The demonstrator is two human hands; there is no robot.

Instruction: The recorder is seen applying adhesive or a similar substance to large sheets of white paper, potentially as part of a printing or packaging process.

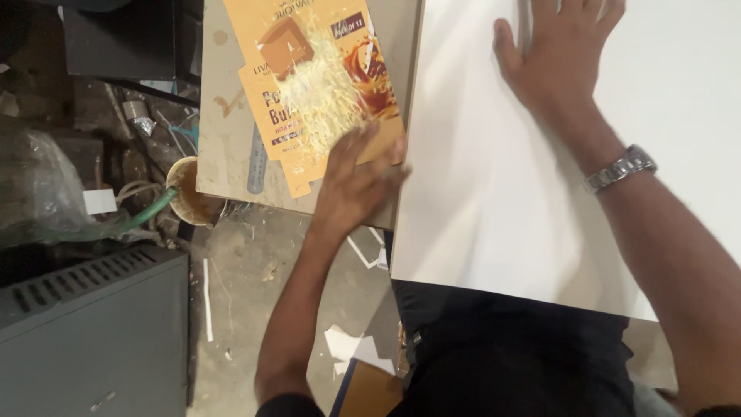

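White board (494, 170) lies flat under my right hand (559, 50), fingers spread, pressing it down; left of board, my left hand (359, 181), fingers flat and together, rests on orange carton (309, 85) with pale shavings (324, 93); step looks like steadying board; next calls for firm even pressure

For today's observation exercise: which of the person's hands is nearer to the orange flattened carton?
Left. The left hand rests on the lower edge of the orange flattened carton; the right hand lies flat on the white sheet, apart from it.
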